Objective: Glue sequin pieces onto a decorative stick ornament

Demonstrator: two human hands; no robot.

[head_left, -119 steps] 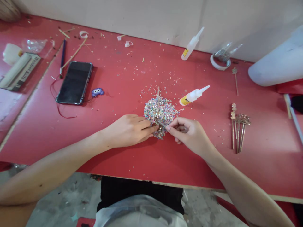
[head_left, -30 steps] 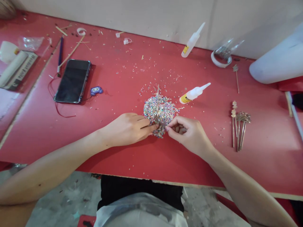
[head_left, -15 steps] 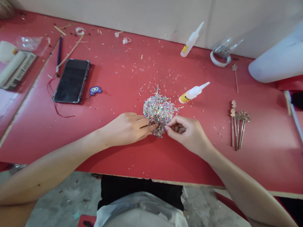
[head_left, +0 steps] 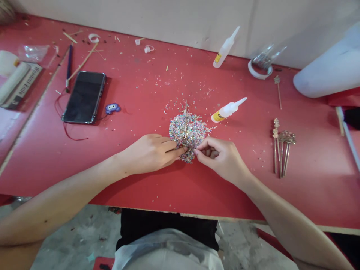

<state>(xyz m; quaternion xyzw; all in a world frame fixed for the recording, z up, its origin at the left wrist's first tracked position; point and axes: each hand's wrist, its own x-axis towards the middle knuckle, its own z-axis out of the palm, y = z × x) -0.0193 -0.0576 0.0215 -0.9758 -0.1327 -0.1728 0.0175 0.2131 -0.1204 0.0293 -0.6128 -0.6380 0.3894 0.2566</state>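
A heap of small glittering multicoloured chips (head_left: 194, 127) lies on the red table in front of me. Across it a thin gold hair stick (head_left: 185, 120) points away from me, its ornamented head at the near side of the heap. My left hand (head_left: 157, 152) presses its fingers on this head and holds it. From the right, the thumb and index finger of my right hand (head_left: 215, 153) are pinched together at the head's edge. Whatever is between them is too small to make out. A glue bottle (head_left: 225, 111) with a yellow label stands behind my right hand.
Several finished-looking gold sticks (head_left: 284, 152) with decorated heads lie at right. A second glue bottle (head_left: 225, 50) and a white ring-shaped holder (head_left: 260, 71) are near the wall. At left are a phone (head_left: 84, 97), a brush (head_left: 69, 69) and a box (head_left: 25, 84). Loose chips scatter the table.
My right hand's fingertips have come slightly left, closer to the ornamented head. My left hand keeps its hold. The whole view has shifted a little.
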